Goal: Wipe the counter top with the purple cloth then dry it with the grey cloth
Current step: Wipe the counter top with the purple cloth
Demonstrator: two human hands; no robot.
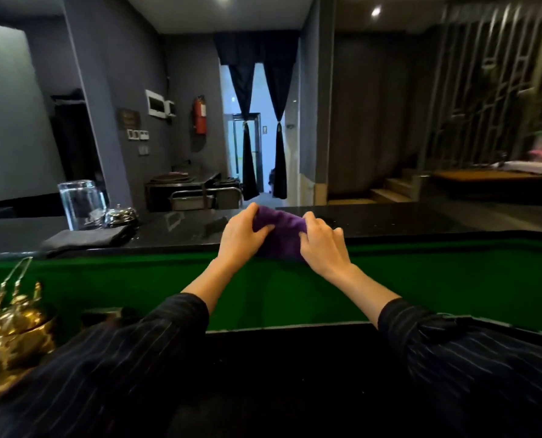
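1. And here's the stage: a long black glossy counter point(373, 221) running across the view, with a green panel point(421, 279) dropping away below its near edge.
2. Centre of play is the purple cloth point(279, 229), bunched up at the near edge of the counter, part of it hanging down over the green panel.
3. The grey cloth point(86, 238) waits folded flat on the counter, well to the left and untouched by either hand.
4. Left hand point(241, 237), its grip closed on the left end of the purple cloth, fingers curled into the fabric.
5. Right hand point(323, 245) mirrors it, grip pinched on the right end. It looks like the cloth is being gathered or refolded between the two.
6. Small stuff: a glass jar point(80, 203) and a shiny service bell point(119, 216) stand just behind the grey cloth.
7. Progress call: we're in the purple phase. How much counter has been wiped, I can't tell. The drying pass with the grey cloth looks entirely ahead.
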